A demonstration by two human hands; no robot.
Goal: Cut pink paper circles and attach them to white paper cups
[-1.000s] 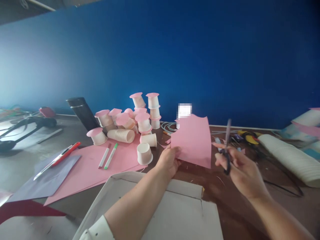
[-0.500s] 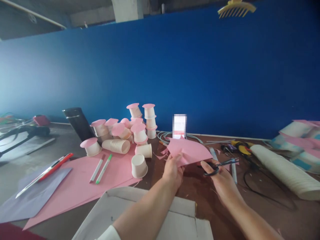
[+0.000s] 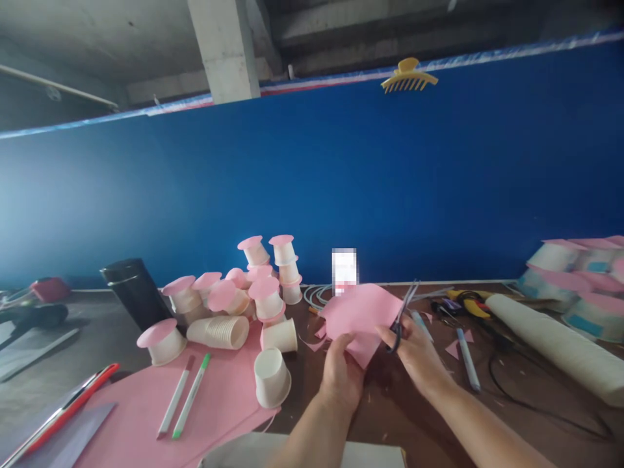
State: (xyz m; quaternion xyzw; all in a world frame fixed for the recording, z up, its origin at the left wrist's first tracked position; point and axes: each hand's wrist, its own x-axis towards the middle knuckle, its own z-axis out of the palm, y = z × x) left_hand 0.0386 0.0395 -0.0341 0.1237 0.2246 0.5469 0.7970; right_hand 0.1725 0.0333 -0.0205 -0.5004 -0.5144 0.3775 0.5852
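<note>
A piece of pink paper (image 3: pixel 358 315) with a partly cut outline is pinched in my left hand (image 3: pixel 342 372), the thumb on top along its near edge. My right hand (image 3: pixel 414 354) has black-handled scissors (image 3: pixel 398 328) looped on its fingers, blades pointing up and away beside the paper's right edge. The fingertips of that hand come close to the paper; whether they touch it I cannot tell. Several pink scraps (image 3: pixel 318 341) lie left of the paper. Nearby on the left, a white paper cup (image 3: pixel 272 378) stands upside down.
Pink-topped paper cups (image 3: pixel 266 299) are stacked at the left back. Two markers (image 3: pixel 192 396) lie on a pink sheet (image 3: pixel 121 416). At right are a marker (image 3: pixel 468 359), a long cup stack (image 3: pixel 556 348), a black cable (image 3: pixel 526 416) and more pink-topped cups (image 3: pixel 597 315).
The view has tilted upward. The pink paper has been turned in my left hand, and the scissors have swung from pointing right to pointing up and away.
</note>
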